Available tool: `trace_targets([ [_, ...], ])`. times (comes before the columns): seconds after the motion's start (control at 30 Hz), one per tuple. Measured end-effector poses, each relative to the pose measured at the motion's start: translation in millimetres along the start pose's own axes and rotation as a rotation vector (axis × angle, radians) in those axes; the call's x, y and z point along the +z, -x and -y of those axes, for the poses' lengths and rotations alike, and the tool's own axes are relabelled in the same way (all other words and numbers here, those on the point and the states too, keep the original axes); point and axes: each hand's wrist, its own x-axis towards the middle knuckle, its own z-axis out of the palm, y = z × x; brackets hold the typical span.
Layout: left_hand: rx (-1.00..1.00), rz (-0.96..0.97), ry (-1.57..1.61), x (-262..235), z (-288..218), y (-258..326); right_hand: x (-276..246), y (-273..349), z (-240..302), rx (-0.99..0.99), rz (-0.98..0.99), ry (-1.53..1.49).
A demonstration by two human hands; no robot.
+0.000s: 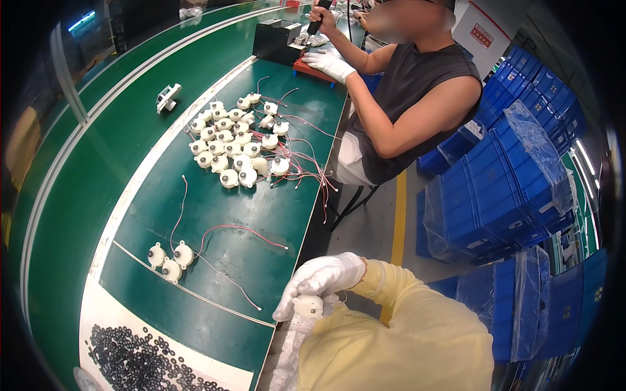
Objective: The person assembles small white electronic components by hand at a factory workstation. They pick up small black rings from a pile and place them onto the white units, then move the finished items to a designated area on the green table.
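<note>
A white motor (308,307) is held at the near table edge, grasped by the curled fingers of the gloved right hand (318,281). The left hand (295,347) is only partly seen just below, and its grip cannot be told. To the left, three loose motors (171,270) are set together on the green table (228,293). Black rings (134,358) are heaped at the near left. Farther off, many wired motors (233,147) are clustered, and a black tool (319,16) is held by a co-worker (417,85).

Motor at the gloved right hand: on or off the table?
Off: the motor is against the right hand, beyond the table's edge.
</note>
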Motion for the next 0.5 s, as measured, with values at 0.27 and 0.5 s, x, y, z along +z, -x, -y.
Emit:
trace_targets([
  [0.27,0.032,-0.043,-0.029,17,17,22,-9,-14,-8,-0.137,-0.008,0.156],
  [0.5,0.061,-0.073,-0.041,23,21,36,-14,-25,-13,-0.151,0.034,0.112],
])
